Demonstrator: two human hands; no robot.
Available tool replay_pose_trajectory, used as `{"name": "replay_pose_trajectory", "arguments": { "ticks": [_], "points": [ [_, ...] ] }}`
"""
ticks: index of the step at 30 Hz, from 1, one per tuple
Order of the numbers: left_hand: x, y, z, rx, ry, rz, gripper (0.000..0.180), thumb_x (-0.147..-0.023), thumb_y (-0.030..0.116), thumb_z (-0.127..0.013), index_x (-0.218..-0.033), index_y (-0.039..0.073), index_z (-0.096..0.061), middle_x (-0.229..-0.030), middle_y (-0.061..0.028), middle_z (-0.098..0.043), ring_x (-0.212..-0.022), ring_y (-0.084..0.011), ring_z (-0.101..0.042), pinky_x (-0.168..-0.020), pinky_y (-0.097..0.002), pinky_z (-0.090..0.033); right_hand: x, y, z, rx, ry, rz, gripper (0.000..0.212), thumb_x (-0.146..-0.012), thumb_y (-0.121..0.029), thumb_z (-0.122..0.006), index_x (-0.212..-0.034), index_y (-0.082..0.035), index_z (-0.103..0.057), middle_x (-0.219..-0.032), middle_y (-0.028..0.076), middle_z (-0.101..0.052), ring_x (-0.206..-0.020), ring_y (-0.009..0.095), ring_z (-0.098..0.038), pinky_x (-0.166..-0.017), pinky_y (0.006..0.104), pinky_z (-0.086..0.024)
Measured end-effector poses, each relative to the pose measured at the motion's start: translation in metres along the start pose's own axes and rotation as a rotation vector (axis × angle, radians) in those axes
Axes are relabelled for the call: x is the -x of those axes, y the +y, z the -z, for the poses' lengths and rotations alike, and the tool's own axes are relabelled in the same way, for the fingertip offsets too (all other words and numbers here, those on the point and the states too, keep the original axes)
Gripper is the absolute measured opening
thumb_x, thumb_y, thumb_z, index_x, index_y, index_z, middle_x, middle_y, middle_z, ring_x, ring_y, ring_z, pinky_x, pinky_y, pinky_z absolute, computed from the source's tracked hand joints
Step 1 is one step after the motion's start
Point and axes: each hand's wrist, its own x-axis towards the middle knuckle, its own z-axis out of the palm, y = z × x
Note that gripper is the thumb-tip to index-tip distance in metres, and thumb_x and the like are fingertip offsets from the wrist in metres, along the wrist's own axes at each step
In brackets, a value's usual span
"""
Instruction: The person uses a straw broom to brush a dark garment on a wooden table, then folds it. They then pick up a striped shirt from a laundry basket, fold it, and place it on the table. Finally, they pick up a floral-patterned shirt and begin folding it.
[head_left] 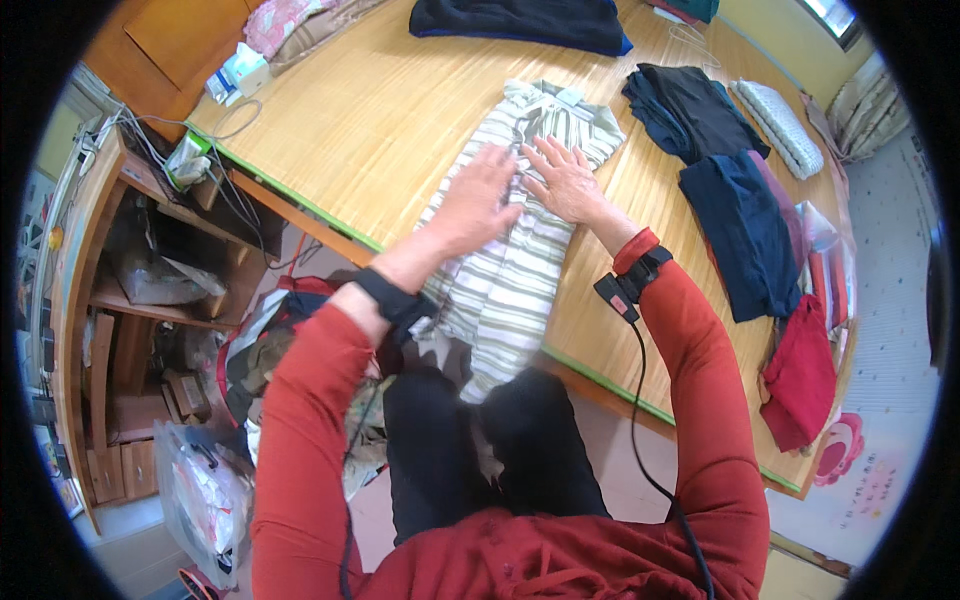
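Note:
A striped white and olive-grey garment (515,290) with a collar lies lengthwise across the mat-covered bed or table, its lower end hanging over the near edge toward my knees. My left hand (478,200) rests on its left upper part, fingers stretched out. Beside it, my right hand (562,180) lies flat on the cloth just below the collar, fingers spread. Neither hand grips anything. The garment's sides look folded inward, though my hands and wrists cover part of it. Dark bands circle both wrists, with a cable running from the right one.
Folded dark trousers (690,110), a navy garment (740,235), a red garment (800,375) and a white quilted bundle (778,128) line the right side. A dark folded cloth (520,22) lies at the far edge. Cables (235,190) and a wooden shelf unit (110,330) stand left.

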Motion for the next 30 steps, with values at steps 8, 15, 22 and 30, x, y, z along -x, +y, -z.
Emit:
{"name": "replay_pose_trajectory", "arguments": {
  "ticks": [8,15,22,30],
  "points": [
    [0.178,-0.037,0.039,0.191,0.376,0.465,0.069,-0.099,0.026,-0.079,-0.154,-0.007,-0.051,-0.158,-0.0304,-0.051,-0.150,-0.0443,-0.048,-0.128,-0.0485,-0.037,-0.016,0.016,0.004,0.089,-0.097,-0.115,0.071,-0.112,-0.060,-0.047,-0.173,-0.025,-0.041,-0.181,0.015,-0.035,-0.170,0.034,-0.027,-0.136,0.0619,-0.020],
    [0.238,-0.020,0.006,0.457,0.400,0.764,0.073,-0.100,0.032,-0.080,-0.155,-0.006,-0.050,-0.152,-0.0249,-0.054,-0.144,-0.0367,-0.052,-0.125,-0.0449,-0.040,0.056,-0.038,0.062,-0.344,-0.058,0.158,0.069,-0.102,-0.032,-0.071,-0.166,-0.015,-0.051,-0.170,0.019,-0.050,-0.159,0.038,-0.044,-0.131,0.0531,-0.034],
    [0.231,-0.012,0.016,1.077,0.275,0.807,0.073,-0.101,0.037,-0.082,-0.153,-0.005,-0.052,-0.146,-0.0194,-0.063,-0.138,-0.0273,-0.058,-0.120,-0.0428,-0.043,0.186,-0.121,0.101,-0.481,-0.125,0.472,0.066,-0.082,-0.004,-0.080,-0.147,-0.003,-0.064,-0.149,0.023,-0.064,-0.141,0.043,-0.060,-0.122,0.0484,-0.047],
    [0.252,0.084,0.028,0.589,0.219,0.563,0.051,-0.094,0.023,-0.086,-0.135,0.004,-0.063,-0.132,-0.0159,-0.064,-0.120,-0.0295,-0.066,-0.105,-0.0438,-0.054,0.184,-0.112,0.070,-0.538,-0.074,0.188,0.051,-0.101,-0.015,-0.069,-0.151,-0.005,-0.063,-0.162,0.023,-0.055,-0.151,0.043,-0.050,-0.127,0.0483,-0.041]
  ]
}}
